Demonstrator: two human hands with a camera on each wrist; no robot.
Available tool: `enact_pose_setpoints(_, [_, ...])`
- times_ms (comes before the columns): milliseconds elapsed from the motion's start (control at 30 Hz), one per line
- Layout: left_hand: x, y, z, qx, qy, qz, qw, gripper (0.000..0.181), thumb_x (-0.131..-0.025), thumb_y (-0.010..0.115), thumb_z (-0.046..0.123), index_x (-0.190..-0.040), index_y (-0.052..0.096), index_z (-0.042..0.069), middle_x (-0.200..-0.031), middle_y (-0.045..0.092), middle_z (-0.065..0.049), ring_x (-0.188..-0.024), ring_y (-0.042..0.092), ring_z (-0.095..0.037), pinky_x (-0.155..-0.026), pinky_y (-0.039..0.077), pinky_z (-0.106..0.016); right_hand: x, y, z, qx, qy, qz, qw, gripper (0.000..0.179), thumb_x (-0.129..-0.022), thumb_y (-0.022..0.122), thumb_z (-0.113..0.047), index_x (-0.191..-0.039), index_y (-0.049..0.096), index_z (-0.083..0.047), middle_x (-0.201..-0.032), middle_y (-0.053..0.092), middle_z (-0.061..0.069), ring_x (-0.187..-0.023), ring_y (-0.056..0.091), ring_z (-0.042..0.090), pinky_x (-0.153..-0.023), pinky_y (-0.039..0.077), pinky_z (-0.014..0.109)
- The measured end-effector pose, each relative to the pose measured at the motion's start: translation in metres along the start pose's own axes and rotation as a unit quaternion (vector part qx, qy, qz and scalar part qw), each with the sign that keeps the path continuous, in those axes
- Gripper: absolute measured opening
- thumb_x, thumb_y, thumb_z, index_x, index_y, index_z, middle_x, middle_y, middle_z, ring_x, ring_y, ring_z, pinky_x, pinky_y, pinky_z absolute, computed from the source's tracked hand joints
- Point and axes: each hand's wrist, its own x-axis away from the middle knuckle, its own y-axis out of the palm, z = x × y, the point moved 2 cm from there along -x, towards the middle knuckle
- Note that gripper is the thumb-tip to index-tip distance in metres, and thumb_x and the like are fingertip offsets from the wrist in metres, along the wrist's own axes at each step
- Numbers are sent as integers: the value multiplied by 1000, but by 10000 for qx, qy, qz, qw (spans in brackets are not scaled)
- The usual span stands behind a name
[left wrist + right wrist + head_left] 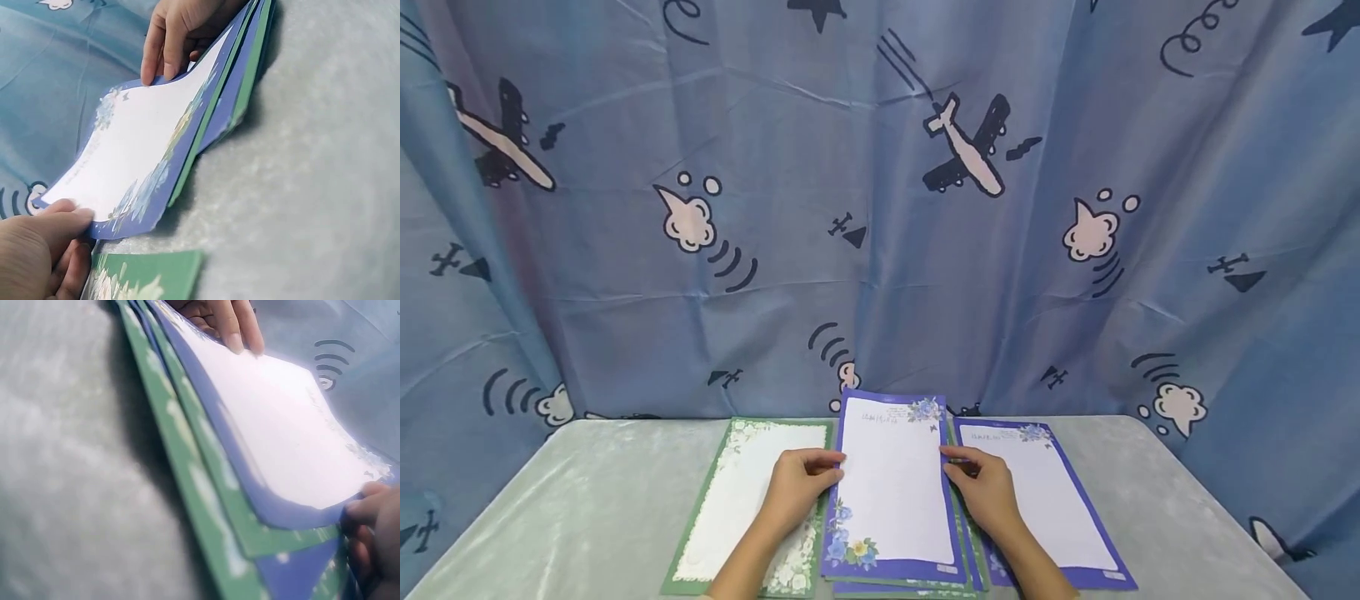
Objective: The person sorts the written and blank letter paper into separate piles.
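Observation:
A sheet of paper [895,483] with a purple border and blue flowers is held up between both hands, over a loose stack of green- and purple-bordered sheets [206,487]. My left hand [797,487] pinches its left edge between thumb and fingers. On the opposite edge, my right hand [988,492] pinches the paper the same way. Handwriting shows near the sheet's top. The left wrist view has the left thumb over the purple corner of the paper [137,150], which bows slightly. Most of the stack beneath is hidden.
To the left lies a green-bordered sheet [737,492] with white flowers, partly under the left forearm. A purple-bordered sheet [1052,500] lies to the right, partly behind the right arm. A pale plush cloth [587,508] covers the table, and a blue patterned curtain [790,275] hangs behind.

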Motion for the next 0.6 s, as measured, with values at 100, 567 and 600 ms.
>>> enact_pose_setpoints(100, [-4,4,1,-30,81,-103,9999,17,-86,77,5,-103,80,5,-94,78,-11,-84,71,-14,-73,55,-18,-2,-6,0,74,-60,60,9999,24,-88,73,0,-110,78,-8,-111,77,13,-83,69,9,-74,54,19])
enact_pose_setpoints(567, [-3,2,3,-360,206,29,9991,12,-84,78,3,-96,80,7,-85,76,-6,-78,68,-11,-70,54,-18,-4,-3,-1,40,96,-38,9999,24,-89,72,0,-111,78,-8,-112,76,14,-83,66,10,-73,51,19])
enact_pose_setpoints(600, [-3,1,3,-378,217,23,9990,12,-84,78,4,-96,80,7,-85,76,-6,-77,68,-11,-70,54,-19,-3,-3,-1,32,107,-29,9999,24,-89,72,0,-111,78,-8,-112,76,14,-83,66,11,-73,51,19])
